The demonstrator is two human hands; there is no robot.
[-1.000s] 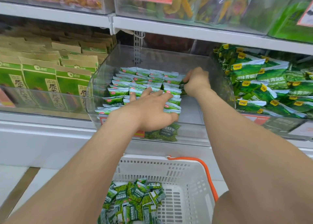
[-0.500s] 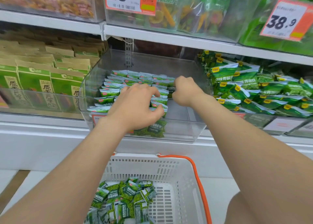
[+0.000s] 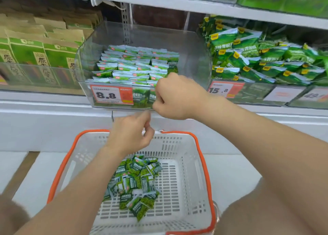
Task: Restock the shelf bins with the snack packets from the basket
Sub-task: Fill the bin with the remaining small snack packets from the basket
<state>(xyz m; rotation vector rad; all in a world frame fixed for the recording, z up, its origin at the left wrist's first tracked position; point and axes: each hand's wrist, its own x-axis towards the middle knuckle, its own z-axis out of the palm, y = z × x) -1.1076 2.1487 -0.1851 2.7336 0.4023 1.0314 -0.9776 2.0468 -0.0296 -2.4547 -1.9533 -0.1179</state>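
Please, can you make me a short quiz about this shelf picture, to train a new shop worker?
1. True or false: the basket holds no snack packets.
2. Which price shows on the tag of the clear bin in the middle? A 8.8; B 3.5; C 62.0.
3. Which hand is lower and nearer the basket: the left hand or the right hand?
Key: 1 false; 2 A; 3 the left hand.
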